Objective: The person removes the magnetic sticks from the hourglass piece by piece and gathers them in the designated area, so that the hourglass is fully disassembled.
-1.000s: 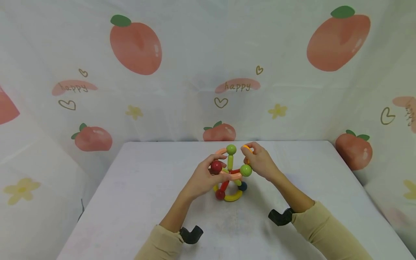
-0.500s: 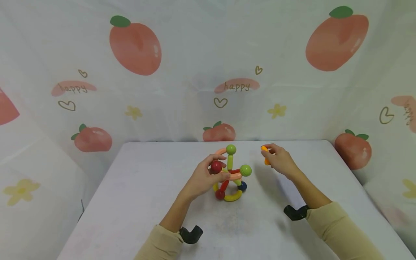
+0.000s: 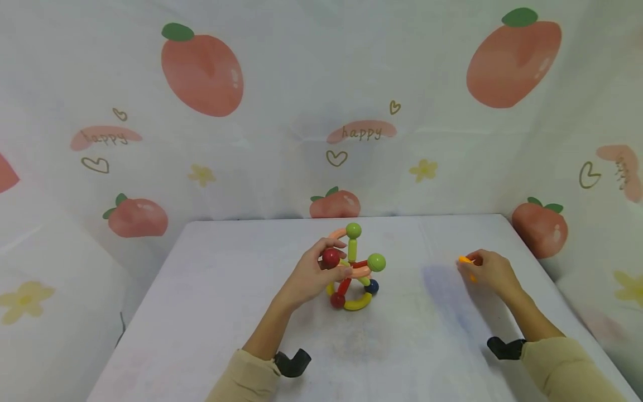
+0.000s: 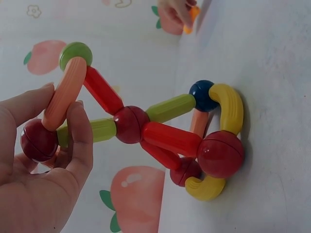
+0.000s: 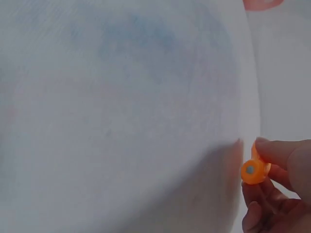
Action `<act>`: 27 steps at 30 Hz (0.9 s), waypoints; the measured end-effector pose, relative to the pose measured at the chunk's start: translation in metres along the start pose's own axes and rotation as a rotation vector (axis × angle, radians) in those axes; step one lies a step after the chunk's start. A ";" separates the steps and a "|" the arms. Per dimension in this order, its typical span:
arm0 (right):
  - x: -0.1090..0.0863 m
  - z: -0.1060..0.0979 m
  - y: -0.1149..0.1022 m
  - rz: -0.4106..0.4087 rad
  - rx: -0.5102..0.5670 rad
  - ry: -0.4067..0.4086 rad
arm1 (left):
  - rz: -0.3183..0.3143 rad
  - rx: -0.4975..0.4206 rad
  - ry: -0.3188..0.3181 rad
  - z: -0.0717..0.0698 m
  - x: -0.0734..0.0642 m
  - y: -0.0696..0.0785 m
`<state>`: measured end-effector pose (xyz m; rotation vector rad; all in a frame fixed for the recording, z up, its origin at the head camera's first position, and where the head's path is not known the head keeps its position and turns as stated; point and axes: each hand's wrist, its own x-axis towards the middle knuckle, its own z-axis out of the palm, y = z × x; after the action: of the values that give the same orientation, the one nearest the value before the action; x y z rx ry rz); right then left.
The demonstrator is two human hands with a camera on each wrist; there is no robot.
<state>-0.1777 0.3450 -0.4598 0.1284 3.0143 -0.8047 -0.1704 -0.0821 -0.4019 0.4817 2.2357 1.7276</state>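
A toy structure of balls and magnetic sticks (image 3: 344, 287) stands mid-table on yellow curved sticks (image 4: 231, 109). My left hand (image 3: 311, 279) grips its upper left part, with thumb and fingers around a peach curved stick (image 4: 68, 92) beside a red ball (image 4: 39, 140). Two green balls (image 3: 354, 230) top the structure, and a red ball (image 4: 131, 124) joins the sticks in its middle. Far to the right, my right hand (image 3: 494, 274) pinches an orange curved magnetic stick (image 5: 255, 171) low over the table. One round end with a grey dot shows in the right wrist view.
The white table (image 3: 226, 312) has a bluish stain at its right. Behind it hangs a white cloth (image 3: 281, 84) printed with fruit. Black curved pieces (image 3: 293, 363) sit at both wrists, by the sleeves.
My right hand has carried the orange curved magnetic stick away from the structure, rightward and down toward the table's right side. The left hand keeps its grip; the head view shifts slightly.
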 end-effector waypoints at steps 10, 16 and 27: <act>0.000 0.001 -0.004 -0.029 -0.056 0.006 | -0.004 -0.015 -0.002 -0.001 0.000 0.000; -0.007 -0.007 -0.075 -0.170 0.099 -0.022 | 0.005 -0.029 -0.009 0.000 0.000 0.001; -0.041 0.004 -0.184 -0.471 0.274 -0.211 | -0.006 0.000 -0.002 -0.001 0.001 0.000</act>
<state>-0.1529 0.1810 -0.3701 -0.6425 2.7449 -1.1726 -0.1713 -0.0825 -0.4020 0.4759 2.2330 1.7231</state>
